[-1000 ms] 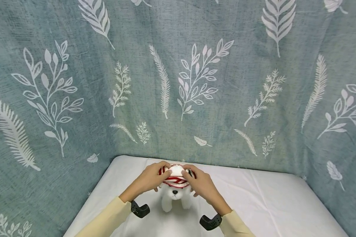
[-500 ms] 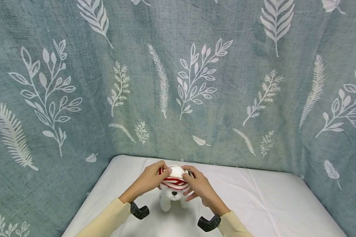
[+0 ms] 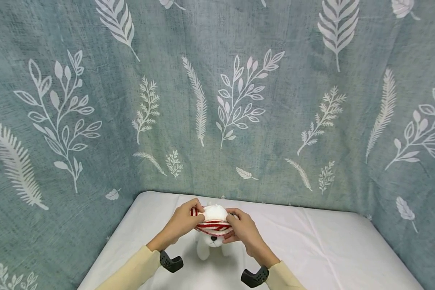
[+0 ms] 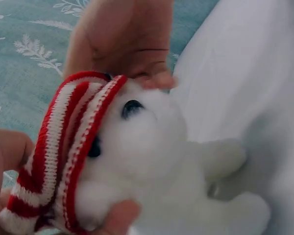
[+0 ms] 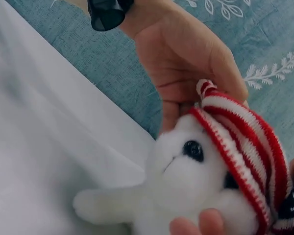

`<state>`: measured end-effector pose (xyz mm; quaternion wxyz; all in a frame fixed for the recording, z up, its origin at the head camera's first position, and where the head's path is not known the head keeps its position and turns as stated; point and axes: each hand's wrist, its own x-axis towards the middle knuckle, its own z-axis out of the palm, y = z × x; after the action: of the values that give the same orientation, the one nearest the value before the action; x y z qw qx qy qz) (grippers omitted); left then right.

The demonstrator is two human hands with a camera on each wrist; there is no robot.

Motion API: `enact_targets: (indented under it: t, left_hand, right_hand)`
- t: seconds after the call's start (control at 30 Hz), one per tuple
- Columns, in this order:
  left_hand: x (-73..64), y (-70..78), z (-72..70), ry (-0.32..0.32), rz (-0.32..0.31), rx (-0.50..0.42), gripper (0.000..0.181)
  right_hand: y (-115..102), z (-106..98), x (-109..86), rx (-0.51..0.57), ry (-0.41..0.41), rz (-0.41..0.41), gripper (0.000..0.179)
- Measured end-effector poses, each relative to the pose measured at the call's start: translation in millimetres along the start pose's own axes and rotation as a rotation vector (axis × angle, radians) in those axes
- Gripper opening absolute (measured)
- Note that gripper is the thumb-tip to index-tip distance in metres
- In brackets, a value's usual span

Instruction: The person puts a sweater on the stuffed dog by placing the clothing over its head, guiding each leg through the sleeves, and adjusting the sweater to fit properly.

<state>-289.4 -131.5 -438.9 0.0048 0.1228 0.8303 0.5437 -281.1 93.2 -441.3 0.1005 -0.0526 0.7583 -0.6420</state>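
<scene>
A white plush dog (image 3: 204, 249) stands facing me on the table. A red-and-white striped knit garment (image 3: 214, 228) circles its head, with the white crown (image 3: 215, 212) poking out on top. In the left wrist view, the hem (image 4: 83, 161) crosses right by one dark eye (image 4: 95, 147), and the nose (image 4: 132, 108) shows below it. My left hand (image 3: 183, 220) pinches the garment's edge on the left side, thumb at the crown. My right hand (image 3: 245, 228) pinches the opposite edge, its lower fingers beside the dog's cheek. A navy part (image 5: 287, 208) of the knit appears in the right wrist view.
White cloth (image 3: 311, 241) covers the table. A teal curtain (image 3: 217, 169) with white leaf prints hangs behind and at both sides. A black band device (image 3: 171, 262) sits on the left wrist, and another black device (image 3: 255, 277) on the right.
The garment has slid lower over the dog's face, its hem now near the nose. More of the white crown shows above it. Both hands have shifted slightly down with the knit.
</scene>
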Motion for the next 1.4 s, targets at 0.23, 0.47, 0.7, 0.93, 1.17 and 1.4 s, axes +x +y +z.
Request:
enact_targets:
  t: [0.23,0.47,0.7,0.93,1.17,1.4]
  left_hand:
    - [-2.5,1.0,-2.2,-0.101,-0.089,-0.104,0.030]
    - [0.2,-6.8,-2.4,-0.146,-0.102,-0.215,0.037]
    - [4.8,-12.8,2.9,-0.063,-0.136,-0.383,0.032]
    - [4.0,-8.0,7.5,-0.015,-0.098,-0.330,0.025]
    - [0.9,-8.4,4.0,-0.146,-0.109,-0.299,0.032]
    - [3.3,-9.4,8.2,-0.152,-0.143,-0.316,0.049]
  right_hand:
    - [7,-5,1.9,0.012,-0.034,0.062,0.050]
    - [6,-4,0.9,0.059,-0.084,0.061,0.052]
    - [4,-4,1.7,0.107,-0.082,0.038,0.051]
    - [1,-3,0.8,0.088,-0.034,0.017,0.046]
    - [5,-4,-0.8,0.085,-0.046,0.053,0.049]
    - [6,-7,1.1,0.105,-0.122,0.077,0.063]
